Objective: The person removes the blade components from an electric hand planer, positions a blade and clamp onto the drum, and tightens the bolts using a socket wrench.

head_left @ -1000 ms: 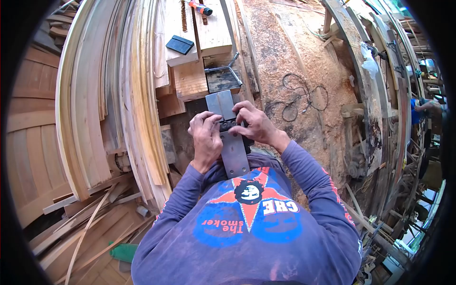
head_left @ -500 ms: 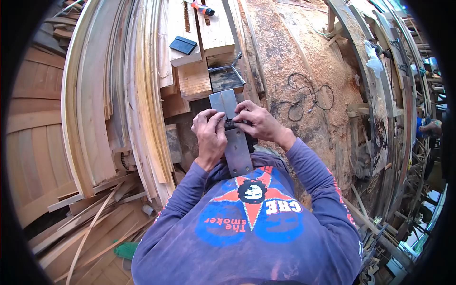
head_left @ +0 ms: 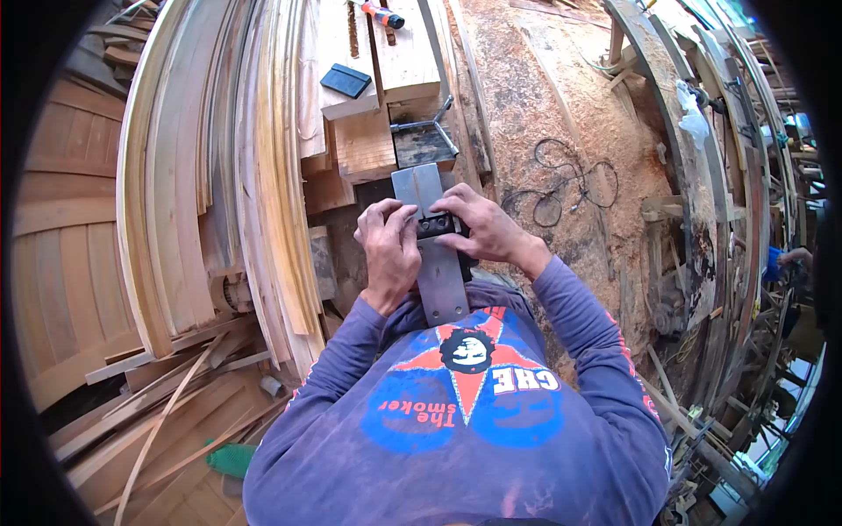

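Observation:
A metal tool with a flat grey base plate (head_left: pixel 441 285) and a lighter front plate (head_left: pixel 417 187) lies upside down close to my body. Between the plates is a dark cutter block (head_left: pixel 433 226) with round bolt heads. My left hand (head_left: pixel 389 250) is at the block's left end, its thumb and fingers curled close together at the edge. At the right end, my right hand (head_left: pixel 481 230) has its fingertips on the front plate's edge and its thumb below, gripping around the block. What the left fingertips pinch, if anything, is too small to tell.
Beyond the tool are wooden blocks (head_left: pixel 365 145), a three-armed wrench (head_left: pixel 427 125), a dark flat box (head_left: pixel 346 80) and an orange-black tool (head_left: pixel 383 15). Long boards (head_left: pixel 167 175) stand at left. A black cord (head_left: pixel 561 182) lies on sawdust at right. Another person's hand (head_left: pixel 796 256) shows far right.
The fingers of my right hand have spread apart around the cutter block, and more of its bolt heads shows. The view has shifted slightly, moving the surroundings a little rightward.

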Available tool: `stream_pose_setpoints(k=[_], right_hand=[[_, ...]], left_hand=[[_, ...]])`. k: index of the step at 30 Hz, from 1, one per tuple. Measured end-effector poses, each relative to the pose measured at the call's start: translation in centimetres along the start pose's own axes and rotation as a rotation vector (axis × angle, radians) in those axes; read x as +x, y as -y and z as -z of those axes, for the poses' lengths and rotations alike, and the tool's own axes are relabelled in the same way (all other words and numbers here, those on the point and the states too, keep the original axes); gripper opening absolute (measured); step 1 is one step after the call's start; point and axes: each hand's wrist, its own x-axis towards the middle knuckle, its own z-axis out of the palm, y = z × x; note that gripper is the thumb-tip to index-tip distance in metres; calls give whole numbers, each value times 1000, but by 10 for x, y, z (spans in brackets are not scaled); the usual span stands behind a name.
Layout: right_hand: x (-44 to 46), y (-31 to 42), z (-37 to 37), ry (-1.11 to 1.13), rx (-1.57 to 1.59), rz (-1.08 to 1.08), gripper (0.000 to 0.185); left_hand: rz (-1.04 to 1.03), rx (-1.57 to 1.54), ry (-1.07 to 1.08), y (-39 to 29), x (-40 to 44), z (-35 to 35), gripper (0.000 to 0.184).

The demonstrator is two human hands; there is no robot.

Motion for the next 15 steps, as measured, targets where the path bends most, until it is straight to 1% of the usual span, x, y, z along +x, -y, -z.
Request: stream_pose_setpoints(k=[1,3,5,7,9,10,12,13,15], right_hand=[[2,2,1,-64,33,112,29],[-5,-10,-7,-46,45,124,31],[-7,-10,-11,60,-17,-159,27],[-3,-7,-7,84,-73,-153,26],[0,-1,-4,-157,31,44,26],[-1,-4,-5,-154,33,46,26],[-5,-13,-4,-39,134,51,32],[-7,-15,-5,-43,129,49,32],[-8,-17,-7,74,16,-141,33]], left_hand=[[3,1,2,1,-2,0,19],[-11,-5,0,0,0,-2,19],[-21,2,35,-1,0,-3,19],[-24,14,69,-1,-1,-2,18],[-2,49,83,-1,-1,-4,15],[0,51,81,-1,-2,-4,15],[-3,82,99,0,-4,-5,14],[-9,79,100,0,-4,-6,14],[-21,84,135,1,-3,-5,14]])
